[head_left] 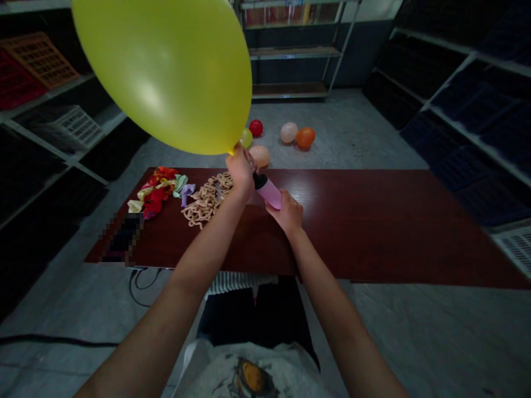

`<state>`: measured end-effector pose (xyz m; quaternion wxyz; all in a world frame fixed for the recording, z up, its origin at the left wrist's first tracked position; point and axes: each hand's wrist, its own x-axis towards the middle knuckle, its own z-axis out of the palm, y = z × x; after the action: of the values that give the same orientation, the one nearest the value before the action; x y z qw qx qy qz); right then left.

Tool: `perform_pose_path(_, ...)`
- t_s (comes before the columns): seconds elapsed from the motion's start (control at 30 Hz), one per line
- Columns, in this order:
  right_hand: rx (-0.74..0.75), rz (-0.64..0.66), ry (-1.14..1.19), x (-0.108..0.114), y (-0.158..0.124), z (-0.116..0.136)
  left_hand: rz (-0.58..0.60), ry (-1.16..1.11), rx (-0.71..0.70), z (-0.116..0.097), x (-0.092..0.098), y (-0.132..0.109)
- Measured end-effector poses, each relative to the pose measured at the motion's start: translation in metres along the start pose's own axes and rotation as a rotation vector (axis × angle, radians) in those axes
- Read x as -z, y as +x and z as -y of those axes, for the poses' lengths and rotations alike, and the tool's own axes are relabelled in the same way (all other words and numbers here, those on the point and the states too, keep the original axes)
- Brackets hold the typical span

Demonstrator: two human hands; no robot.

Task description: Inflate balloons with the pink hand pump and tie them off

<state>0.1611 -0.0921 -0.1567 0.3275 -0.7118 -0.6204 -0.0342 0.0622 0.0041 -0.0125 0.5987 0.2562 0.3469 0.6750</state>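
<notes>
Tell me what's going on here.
A person is working at a dark red table. Their left hand holds the neck of a large inflated yellow balloon, and their right hand grips a pink hand pump, its black end at the left hand. Deflated coloured balloons and a heap of beige twisting balloons lie on the table; small inflated balloons sit on the floor beyond.

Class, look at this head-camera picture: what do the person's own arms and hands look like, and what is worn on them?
The left hand and right hand are bare, with no gloves, rings or watch in view. The left forearm and right forearm show no sleeve, band or cable. Below them is a pale T-shirt with a yellow-orange and dark print.
</notes>
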Motion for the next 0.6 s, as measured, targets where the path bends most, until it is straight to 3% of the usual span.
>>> perform_pose_path(0.1, 0.030, 0.000, -0.001, 0.003, 0.000, 0.001, -0.001, -0.032, 0.022, 0.003, 0.010, -0.001)
perform_pose_path(0.2, 0.102, 0.017, 0.008, 0.004, 0.000, 0.005, -0.018, -0.040, 0.029, -0.009, 0.024, 0.003)
perform_pose_path(0.6, 0.298, 0.061, 0.015, 0.009, -0.006, 0.014, -0.043, -0.077, -0.025, -0.099, 0.077, 0.006)
